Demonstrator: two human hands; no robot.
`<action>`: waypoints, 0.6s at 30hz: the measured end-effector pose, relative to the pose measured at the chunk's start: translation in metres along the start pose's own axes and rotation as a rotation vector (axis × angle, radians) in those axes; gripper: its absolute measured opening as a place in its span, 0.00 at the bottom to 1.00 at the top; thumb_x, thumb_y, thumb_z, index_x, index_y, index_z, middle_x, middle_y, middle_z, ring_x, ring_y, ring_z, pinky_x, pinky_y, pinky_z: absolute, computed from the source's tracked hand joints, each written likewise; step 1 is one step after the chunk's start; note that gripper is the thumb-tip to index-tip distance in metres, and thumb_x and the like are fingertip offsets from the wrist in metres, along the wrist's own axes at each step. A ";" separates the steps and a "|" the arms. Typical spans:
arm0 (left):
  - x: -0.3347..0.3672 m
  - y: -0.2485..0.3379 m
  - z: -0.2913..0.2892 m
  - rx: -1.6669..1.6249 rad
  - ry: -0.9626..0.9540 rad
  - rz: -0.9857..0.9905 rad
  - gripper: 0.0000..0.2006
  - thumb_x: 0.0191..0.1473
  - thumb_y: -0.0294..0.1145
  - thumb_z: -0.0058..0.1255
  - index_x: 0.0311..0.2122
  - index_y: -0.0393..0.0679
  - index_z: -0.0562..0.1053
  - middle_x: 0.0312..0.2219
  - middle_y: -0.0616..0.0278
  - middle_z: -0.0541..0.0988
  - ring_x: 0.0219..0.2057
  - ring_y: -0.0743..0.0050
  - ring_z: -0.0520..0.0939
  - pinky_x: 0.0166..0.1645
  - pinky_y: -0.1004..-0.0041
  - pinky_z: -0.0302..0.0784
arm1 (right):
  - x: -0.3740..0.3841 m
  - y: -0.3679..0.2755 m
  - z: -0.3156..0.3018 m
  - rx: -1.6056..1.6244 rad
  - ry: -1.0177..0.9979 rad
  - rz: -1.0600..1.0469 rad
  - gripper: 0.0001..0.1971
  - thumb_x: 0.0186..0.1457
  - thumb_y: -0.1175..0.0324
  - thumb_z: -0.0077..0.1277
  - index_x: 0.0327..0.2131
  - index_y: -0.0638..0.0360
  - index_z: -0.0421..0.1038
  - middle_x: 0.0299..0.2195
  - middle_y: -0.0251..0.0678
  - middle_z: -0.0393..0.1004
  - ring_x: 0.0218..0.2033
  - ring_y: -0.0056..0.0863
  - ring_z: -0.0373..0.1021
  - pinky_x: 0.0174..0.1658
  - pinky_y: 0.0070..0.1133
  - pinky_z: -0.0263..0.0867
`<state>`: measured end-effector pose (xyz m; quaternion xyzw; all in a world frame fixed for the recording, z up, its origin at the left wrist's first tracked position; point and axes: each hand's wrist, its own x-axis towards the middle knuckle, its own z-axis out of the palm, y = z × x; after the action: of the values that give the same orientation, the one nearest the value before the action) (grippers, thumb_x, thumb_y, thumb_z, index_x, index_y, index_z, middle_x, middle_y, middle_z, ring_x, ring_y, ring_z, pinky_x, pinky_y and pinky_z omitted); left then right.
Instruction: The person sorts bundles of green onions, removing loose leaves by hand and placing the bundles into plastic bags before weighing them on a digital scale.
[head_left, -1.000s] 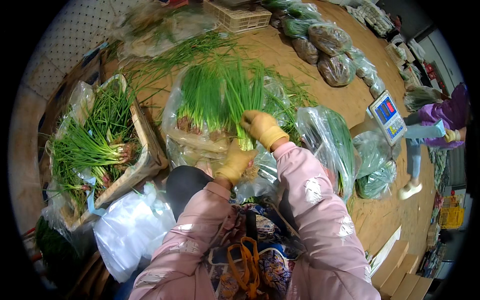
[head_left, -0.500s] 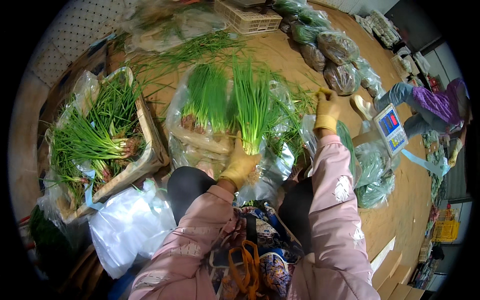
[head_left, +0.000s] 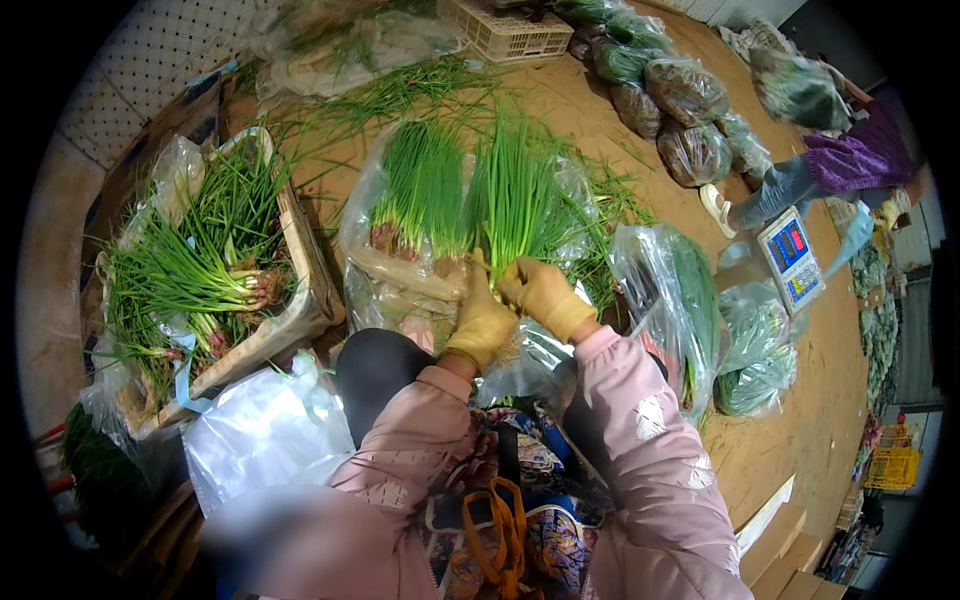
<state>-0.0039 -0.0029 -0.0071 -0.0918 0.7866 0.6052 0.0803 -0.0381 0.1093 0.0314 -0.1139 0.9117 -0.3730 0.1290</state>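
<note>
In a yellow glove, my left hand is closed around the lower ends of a bunch of green onions, whose leaves point away from me. My right hand, gloved the same way, has its fingers pinched at the base of this bunch, beside the left thumb. What exactly lies between those fingertips is partly hidden. Just left of the bunch, another pile of green onions with reddish roots lies on clear plastic. Loose leaves are scattered to the right.
At left stands a crate heaped with untrimmed green onions. White plastic bags lie by my left knee. Filled bags and a digital scale are at right, more filled bags farther back. A person in purple carries a bag.
My right hand has come in from the right to the base of the held bunch. The left hand keeps its grip. The person at right has straightened and now carries a filled bag.
</note>
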 end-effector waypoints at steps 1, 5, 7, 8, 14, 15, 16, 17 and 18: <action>0.005 -0.018 0.004 -0.092 0.067 0.125 0.41 0.39 0.25 0.52 0.57 0.47 0.42 0.35 0.49 0.70 0.32 0.56 0.72 0.34 0.68 0.68 | -0.011 -0.022 -0.005 0.319 -0.105 0.010 0.09 0.46 0.65 0.49 0.24 0.62 0.66 0.15 0.31 0.66 0.16 0.21 0.62 0.21 0.17 0.59; 0.001 -0.010 -0.007 -0.541 -0.019 0.032 0.29 0.43 0.22 0.51 0.50 0.44 0.53 0.28 0.60 0.71 0.20 0.75 0.70 0.19 0.78 0.65 | -0.056 -0.040 -0.061 1.135 0.017 -0.025 0.07 0.46 0.66 0.50 0.23 0.58 0.66 0.14 0.27 0.63 0.13 0.14 0.57 0.17 0.11 0.52; -0.002 0.004 -0.014 -0.687 -0.119 -0.078 0.23 0.43 0.22 0.51 0.45 0.42 0.58 0.24 0.64 0.70 0.16 0.82 0.68 0.15 0.83 0.60 | -0.054 -0.018 -0.071 1.123 0.244 -0.063 0.06 0.45 0.66 0.49 0.24 0.58 0.67 0.14 0.28 0.64 0.13 0.14 0.58 0.16 0.12 0.52; 0.001 0.001 -0.012 -0.707 -0.110 -0.019 0.19 0.43 0.22 0.51 0.42 0.41 0.61 0.21 0.66 0.69 0.14 0.85 0.66 0.13 0.85 0.58 | -0.043 0.005 -0.067 0.954 0.311 0.048 0.06 0.45 0.66 0.49 0.24 0.58 0.68 0.15 0.29 0.65 0.14 0.15 0.59 0.17 0.13 0.54; -0.002 0.000 -0.003 -0.492 -0.056 0.187 0.37 0.37 0.22 0.53 0.53 0.41 0.49 0.39 0.54 0.66 0.36 0.66 0.69 0.35 0.75 0.67 | -0.030 0.111 0.004 0.020 -0.203 0.284 0.26 0.44 0.56 0.53 0.43 0.63 0.65 0.32 0.45 0.71 0.35 0.27 0.68 0.38 0.20 0.64; 0.002 -0.016 -0.001 -0.300 0.055 0.365 0.42 0.36 0.25 0.55 0.56 0.39 0.46 0.43 0.49 0.65 0.42 0.58 0.69 0.43 0.70 0.68 | -0.030 0.080 0.006 0.472 -0.166 0.305 0.28 0.43 0.54 0.53 0.44 0.64 0.63 0.33 0.44 0.71 0.35 0.27 0.68 0.38 0.19 0.63; -0.004 -0.014 0.003 -0.082 -0.023 0.285 0.42 0.36 0.29 0.55 0.56 0.38 0.46 0.45 0.47 0.64 0.44 0.55 0.68 0.46 0.69 0.65 | -0.032 0.054 0.002 0.928 -0.097 0.342 0.30 0.43 0.53 0.54 0.45 0.65 0.62 0.33 0.43 0.71 0.35 0.27 0.67 0.38 0.19 0.63; -0.012 0.000 0.007 0.139 -0.114 0.220 0.42 0.36 0.32 0.55 0.55 0.37 0.46 0.46 0.45 0.63 0.45 0.53 0.66 0.49 0.68 0.62 | -0.026 0.053 0.004 0.596 -0.037 0.254 0.28 0.45 0.53 0.52 0.45 0.63 0.62 0.35 0.42 0.70 0.36 0.27 0.67 0.37 0.18 0.62; -0.016 0.009 0.012 0.359 -0.200 0.164 0.42 0.36 0.35 0.55 0.55 0.36 0.46 0.47 0.43 0.62 0.47 0.50 0.65 0.53 0.66 0.59 | -0.019 0.062 0.016 0.506 -0.082 0.220 0.26 0.46 0.54 0.51 0.44 0.63 0.63 0.35 0.42 0.70 0.35 0.27 0.67 0.37 0.18 0.62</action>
<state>0.0099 0.0114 0.0026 0.0487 0.8748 0.4659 0.1236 -0.0217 0.1480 -0.0211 0.0065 0.7906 -0.5676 0.2297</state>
